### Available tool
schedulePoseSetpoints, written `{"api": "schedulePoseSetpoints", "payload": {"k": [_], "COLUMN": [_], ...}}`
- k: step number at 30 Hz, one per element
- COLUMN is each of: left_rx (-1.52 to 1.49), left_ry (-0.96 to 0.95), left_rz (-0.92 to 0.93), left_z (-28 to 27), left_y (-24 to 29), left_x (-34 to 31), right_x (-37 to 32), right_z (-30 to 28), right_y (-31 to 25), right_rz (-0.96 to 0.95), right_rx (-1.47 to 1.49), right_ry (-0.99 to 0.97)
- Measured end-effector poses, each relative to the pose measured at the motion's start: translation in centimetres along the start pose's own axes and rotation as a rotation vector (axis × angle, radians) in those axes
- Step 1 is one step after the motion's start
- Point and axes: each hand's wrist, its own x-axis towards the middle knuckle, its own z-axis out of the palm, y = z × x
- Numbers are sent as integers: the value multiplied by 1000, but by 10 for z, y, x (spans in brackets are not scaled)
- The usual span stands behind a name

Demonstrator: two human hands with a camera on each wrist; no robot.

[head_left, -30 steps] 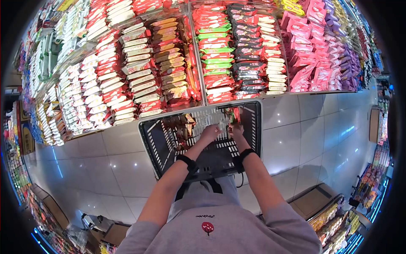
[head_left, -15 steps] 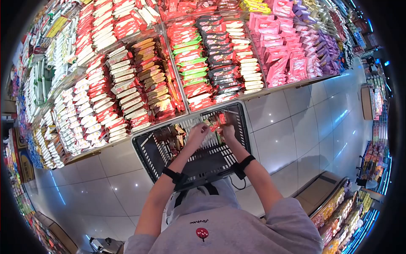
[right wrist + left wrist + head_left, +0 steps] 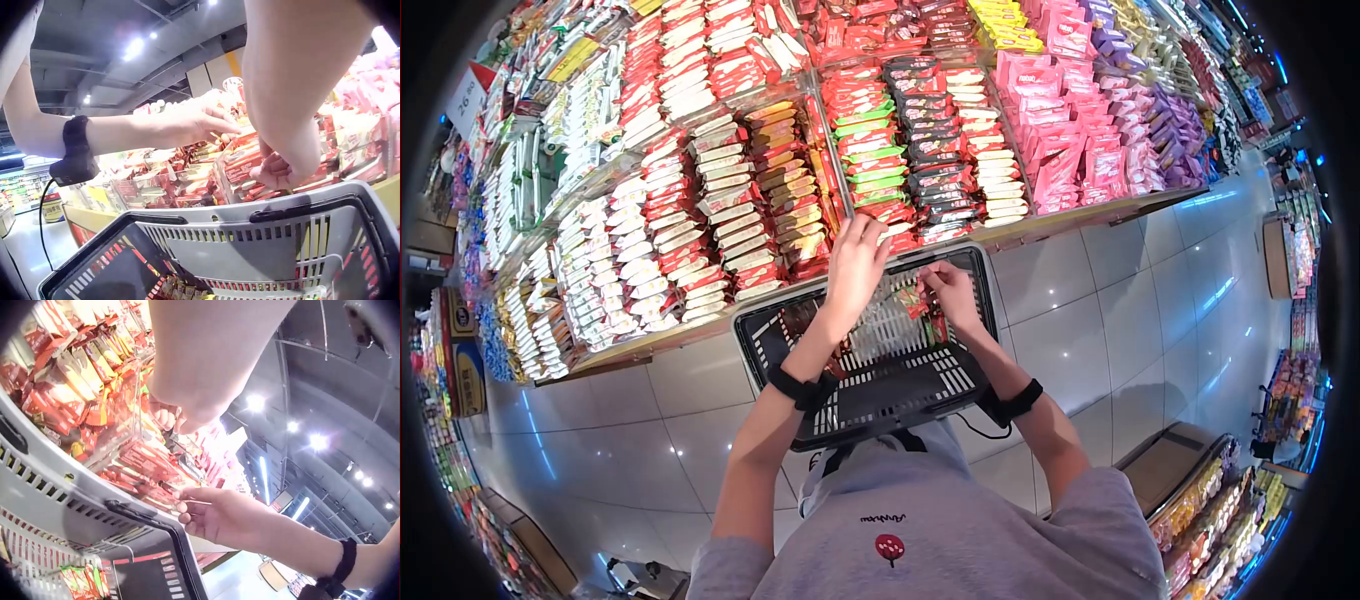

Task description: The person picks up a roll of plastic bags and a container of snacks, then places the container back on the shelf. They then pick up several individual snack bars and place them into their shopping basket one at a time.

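My left hand (image 3: 859, 262) reaches past the far rim of the grey shopping basket (image 3: 250, 222) to the display. Its fingers are extended at the red packets (image 3: 886, 211) beside a clear divider. My right hand (image 3: 951, 291) hovers over the basket's far side, fingers loosely curled with nothing showing between them; the right wrist view shows this hand (image 3: 281, 170) in front of the display. Inside the basket lie red-and-green snack packets (image 3: 84, 581) and, to the left, several brownish ones (image 3: 178, 289).
The sloped display holds rows of wrapped snacks: black packets (image 3: 940, 165), pink packets (image 3: 1055, 140) and white ones (image 3: 635, 250). Tiled floor (image 3: 1100, 300) shows on both sides. Behind to the right stands another stocked shelf (image 3: 1210, 510).
My hands were together over the basket with a red packet between them. The left has moved forward to the display; the right has let go of the packet and lifted slightly.
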Motion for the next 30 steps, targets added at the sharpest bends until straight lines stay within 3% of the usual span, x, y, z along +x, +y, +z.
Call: {"api": "schedulePoseSetpoints", "payload": {"k": [6, 12, 30], "left_rx": [127, 237, 456], "left_ry": [0, 117, -22], "left_rz": [26, 86, 129], "left_z": [1, -1, -5], "left_y": [-9, -15, -37], "left_x": [12, 36, 63], "right_x": [-4, -2, -13], "right_z": [8, 13, -2], "right_y": [-11, -27, -13], "right_rz": [-28, -128, -25], "right_rx": [-53, -33, 0], "right_ry": [-20, -49, 65]}}
